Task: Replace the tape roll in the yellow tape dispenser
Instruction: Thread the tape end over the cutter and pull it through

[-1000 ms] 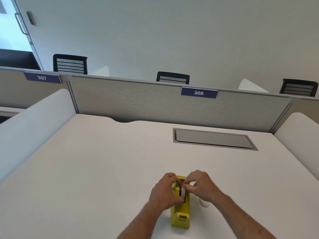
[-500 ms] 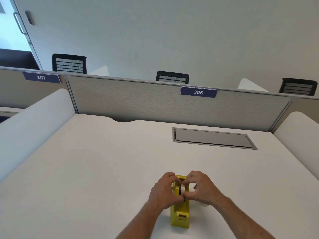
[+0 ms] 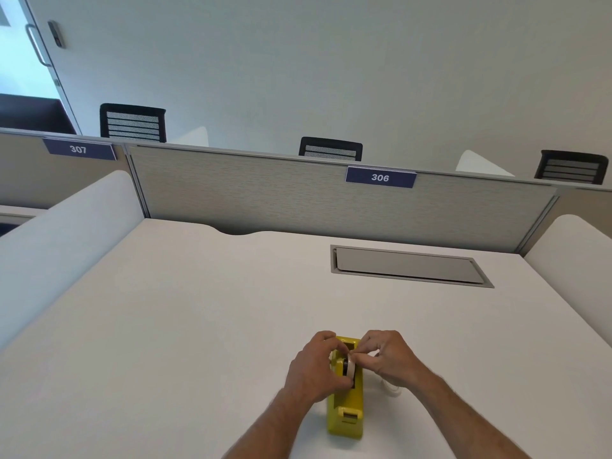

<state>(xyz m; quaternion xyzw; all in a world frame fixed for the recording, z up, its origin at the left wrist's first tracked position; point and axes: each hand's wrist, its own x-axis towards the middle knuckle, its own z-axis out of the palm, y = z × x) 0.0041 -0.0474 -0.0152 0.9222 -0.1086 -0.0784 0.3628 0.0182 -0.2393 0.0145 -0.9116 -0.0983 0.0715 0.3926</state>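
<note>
Both hands have shifted slightly since a moment ago: the right fingertips now sit a little higher on the tape roll, while the dispenser has not moved. At far left, a white side panel (image 3: 66, 240) borders the white desk (image 3: 185, 326). A grey divider (image 3: 265, 197) runs along the back, carrying number signs 307 (image 3: 78, 149) and 306 (image 3: 380, 177). Black chair backs (image 3: 132, 122) show above it.

Near the front edge of the desk, the left hand (image 3: 313, 369) curls around the left side of the yellow tape dispenser (image 3: 346, 409), fingers bent and gripping its body beside the roll. A tape roll (image 3: 350, 367) stands upright in the dispenser's slot, partly covered by fingers. The right hand (image 3: 387, 357) pinches the top of the roll between thumb and fingertips. Just beside the right wrist, a second pale roll (image 3: 392, 389) lies on the desk, mostly hidden. Farther back on the right, a grey hatch (image 3: 407, 266) is set flush in the desk.
</note>
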